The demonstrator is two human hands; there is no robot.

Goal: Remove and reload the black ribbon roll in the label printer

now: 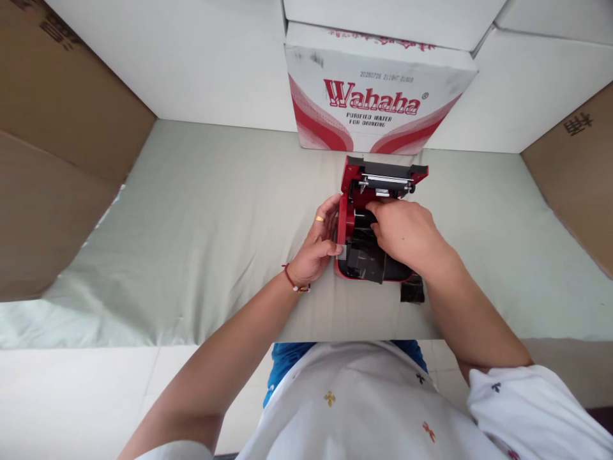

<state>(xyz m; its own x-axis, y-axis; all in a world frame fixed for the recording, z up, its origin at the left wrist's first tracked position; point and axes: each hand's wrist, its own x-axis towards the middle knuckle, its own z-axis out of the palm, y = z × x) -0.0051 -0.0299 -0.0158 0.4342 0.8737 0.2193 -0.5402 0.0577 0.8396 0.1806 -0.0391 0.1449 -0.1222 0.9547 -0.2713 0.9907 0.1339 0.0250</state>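
Observation:
A red and black label printer point(342, 220) sits on the cloth with its lid point(383, 171) raised. Under the lid a roller and a metal bar show. My left hand point(320, 243) grips the printer's left side, thumb by a grey tab and fingers along the wall. Reaching inside from the right, my right hand point(407, 233) has its thumb and forefinger bent at a shiny black roll point(364, 219); the other fingers are hidden. A strip of dark glossy film point(366, 262) runs from the roll over the printer's front. A small dark film piece point(412, 289) shows by its front right corner.
A white and red water carton point(378, 96) stands right behind the printer. Brown cardboard boxes point(62, 172) flank the left side, with another brown box point(575, 166) at right. Pale green cloth point(215, 223) covers the table, whose front edge is close to my body.

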